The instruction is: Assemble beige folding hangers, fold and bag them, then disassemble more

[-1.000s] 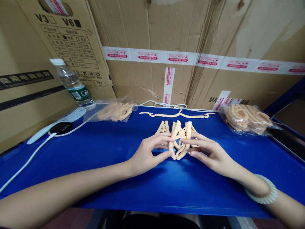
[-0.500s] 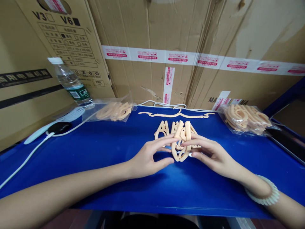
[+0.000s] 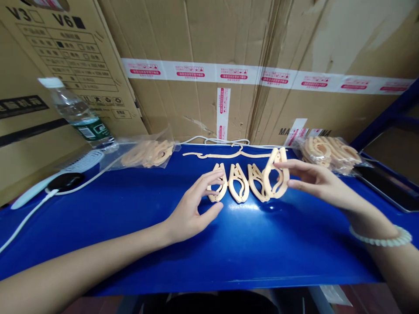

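A folded beige hanger (image 3: 284, 181) is pinched by its right side between the thumb and fingers of my right hand (image 3: 314, 181), raised a little over the row. Three more folded hangers lie side by side on the blue table: a left one (image 3: 223, 189), a middle one (image 3: 231, 183) and a right one (image 3: 257, 185), partly covered by the held hanger. My left hand (image 3: 196, 203) is open near the left one, its fingers overlapping it in view. Behind the row lies an unfolded hanger (image 3: 222, 155), its right end hidden.
Bagged hangers lie at the back left (image 3: 147, 152) and back right (image 3: 330, 150). A water bottle (image 3: 81, 115), a pale blue brush (image 3: 59, 179) and a black puck with a white cable (image 3: 65, 181) stand left. A dark flat device (image 3: 389, 185) lies right. Cardboard (image 3: 183, 104) walls the back.
My right hand has carried the folded hanger rightward and away from me. My left hand has let go of it and moved left, fingers apart.
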Motion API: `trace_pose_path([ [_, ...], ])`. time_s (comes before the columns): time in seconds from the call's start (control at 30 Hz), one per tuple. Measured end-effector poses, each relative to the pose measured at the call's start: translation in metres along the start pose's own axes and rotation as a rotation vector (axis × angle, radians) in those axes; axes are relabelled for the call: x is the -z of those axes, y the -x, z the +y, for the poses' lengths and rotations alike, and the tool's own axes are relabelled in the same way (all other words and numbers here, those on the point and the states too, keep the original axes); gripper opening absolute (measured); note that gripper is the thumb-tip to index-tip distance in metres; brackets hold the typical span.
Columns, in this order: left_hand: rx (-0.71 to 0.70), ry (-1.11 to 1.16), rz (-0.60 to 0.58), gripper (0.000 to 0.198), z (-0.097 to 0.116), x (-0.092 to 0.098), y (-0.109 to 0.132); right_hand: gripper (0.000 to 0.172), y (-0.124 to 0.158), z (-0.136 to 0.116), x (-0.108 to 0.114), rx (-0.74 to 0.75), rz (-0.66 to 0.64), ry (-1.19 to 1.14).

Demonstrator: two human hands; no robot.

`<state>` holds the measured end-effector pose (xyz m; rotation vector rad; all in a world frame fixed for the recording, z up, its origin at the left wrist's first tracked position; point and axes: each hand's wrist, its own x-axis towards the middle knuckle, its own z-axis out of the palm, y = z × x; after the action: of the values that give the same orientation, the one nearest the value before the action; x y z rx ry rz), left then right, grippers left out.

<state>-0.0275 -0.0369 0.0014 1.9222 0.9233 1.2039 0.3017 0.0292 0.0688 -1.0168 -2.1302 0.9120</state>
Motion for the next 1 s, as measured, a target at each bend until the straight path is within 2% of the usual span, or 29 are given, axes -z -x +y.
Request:
trace_pose_path([
  [0.1, -0.014, -0.039, 0.002, 0.056, -0.002, 0.001, 0.0, 0.051, 0.0, 0.016, 0.026, -0.092, -0.026, 0.096],
  [0.2, -0.068, -0.13, 0.0, 0.052, -0.004, 0.003, 0.002, 0.061, 0.0, 0.024, 0.036, -0.183, -0.13, 0.207],
  [0.33, -0.142, -0.315, -0.03, 0.049, -0.006, 0.004, 0.002, 0.075, 0.0, 0.027, 0.034, -0.223, -0.258, 0.282],
  [0.53, -0.141, -0.595, -0.305, 0.062, -0.006, 0.004, 0.008, 0.084, 0.002, 0.035, 0.03, -0.179, -0.297, 0.398],
  [0.67, -0.086, -0.726, -0.424, 0.065, -0.005, 0.004, 0.011, 0.085, 0.0, 0.037, 0.025, -0.129, -0.321, 0.432],
  [0.8, -0.08, -0.757, -0.472, 0.064, -0.004, 0.005, 0.011, 0.081, -0.002, 0.037, 0.02, -0.092, -0.319, 0.463],
  [1.0, -0.07, -0.788, -0.47, 0.064, -0.005, 0.004, 0.011, 0.078, -0.004, 0.037, 0.015, -0.053, -0.316, 0.538],
])
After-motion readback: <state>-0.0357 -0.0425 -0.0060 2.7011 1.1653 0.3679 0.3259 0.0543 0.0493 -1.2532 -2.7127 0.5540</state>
